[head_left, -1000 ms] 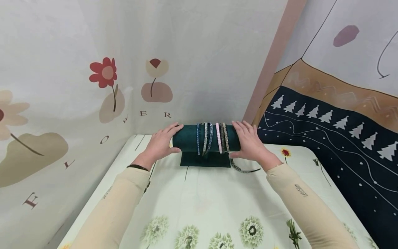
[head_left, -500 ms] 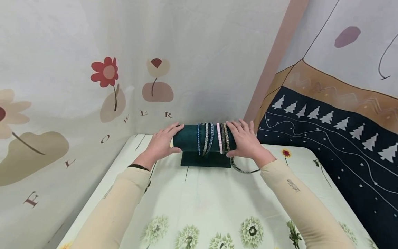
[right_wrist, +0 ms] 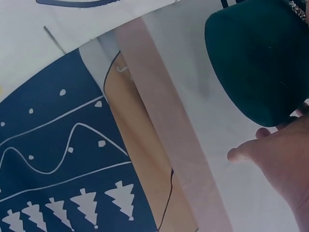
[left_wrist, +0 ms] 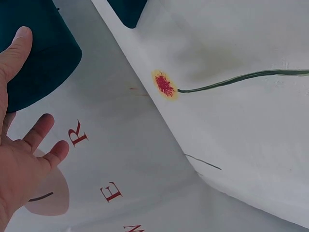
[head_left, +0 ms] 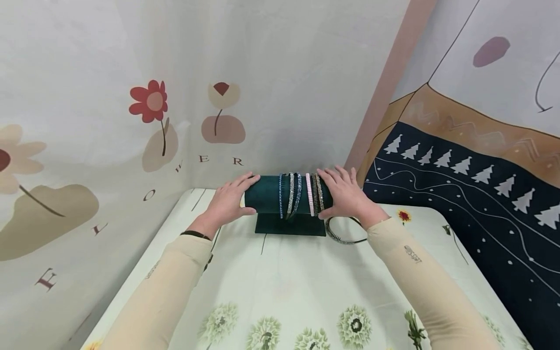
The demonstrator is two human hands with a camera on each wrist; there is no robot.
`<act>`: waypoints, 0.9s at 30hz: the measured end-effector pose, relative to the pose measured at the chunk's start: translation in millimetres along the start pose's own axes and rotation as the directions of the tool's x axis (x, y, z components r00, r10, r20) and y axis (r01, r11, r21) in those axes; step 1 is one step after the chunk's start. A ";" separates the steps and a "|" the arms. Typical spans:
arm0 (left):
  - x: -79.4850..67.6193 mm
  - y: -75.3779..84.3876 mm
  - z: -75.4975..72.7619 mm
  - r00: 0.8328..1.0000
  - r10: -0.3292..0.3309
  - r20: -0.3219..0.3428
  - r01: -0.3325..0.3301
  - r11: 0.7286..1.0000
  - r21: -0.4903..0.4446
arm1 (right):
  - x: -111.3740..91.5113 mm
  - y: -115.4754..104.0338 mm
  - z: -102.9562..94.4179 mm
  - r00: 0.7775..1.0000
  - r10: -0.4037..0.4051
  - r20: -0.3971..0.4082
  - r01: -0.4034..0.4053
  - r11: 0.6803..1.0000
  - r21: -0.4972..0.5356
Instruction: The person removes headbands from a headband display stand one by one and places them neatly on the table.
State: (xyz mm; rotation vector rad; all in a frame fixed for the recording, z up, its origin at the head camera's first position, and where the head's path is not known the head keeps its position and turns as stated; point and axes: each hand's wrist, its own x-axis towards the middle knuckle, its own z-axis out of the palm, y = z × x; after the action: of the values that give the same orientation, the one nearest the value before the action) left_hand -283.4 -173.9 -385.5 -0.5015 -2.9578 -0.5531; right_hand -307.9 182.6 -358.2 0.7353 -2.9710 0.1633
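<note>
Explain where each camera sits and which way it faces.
Head: on the head, facing forward and down at the green display stand; left hand, right hand and sleeves show.
Left wrist: sits there, facing one stand end and the wall; left hand shows.
Right wrist: sits there, facing the other end; right hand partly shows.
Head and right wrist share the printed white trees.

Six slim blue, silver, pink and dark headbands (head_left: 310, 194) arch over the upright dark green stand (head_left: 262, 195); a loose headband (head_left: 345, 242) lies to its right.
</note>
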 end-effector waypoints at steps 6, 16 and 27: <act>0.0 -0.1 0.2 1.000 -0.001 0.003 0.001 1.000 0.003 | 5.2 -2.1 -4.9 1.000 0.010 0.029 -0.009 1.000 -0.019; 0.8 0.2 -0.9 1.000 0.002 0.002 -0.002 1.000 0.012 | 8.9 -1.0 -8.2 0.999 0.015 0.048 -0.014 1.000 -0.026; 0.9 -0.2 0.2 1.000 0.002 0.001 -0.002 1.000 0.020 | 8.4 -1.7 -7.3 0.999 0.020 0.041 -0.020 1.000 -0.004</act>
State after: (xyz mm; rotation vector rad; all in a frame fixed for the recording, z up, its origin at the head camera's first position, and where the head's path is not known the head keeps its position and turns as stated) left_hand -284.3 -173.8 -385.6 -0.5027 -2.9605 -0.5233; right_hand -314.1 178.1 -350.0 0.7173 -3.0171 0.1458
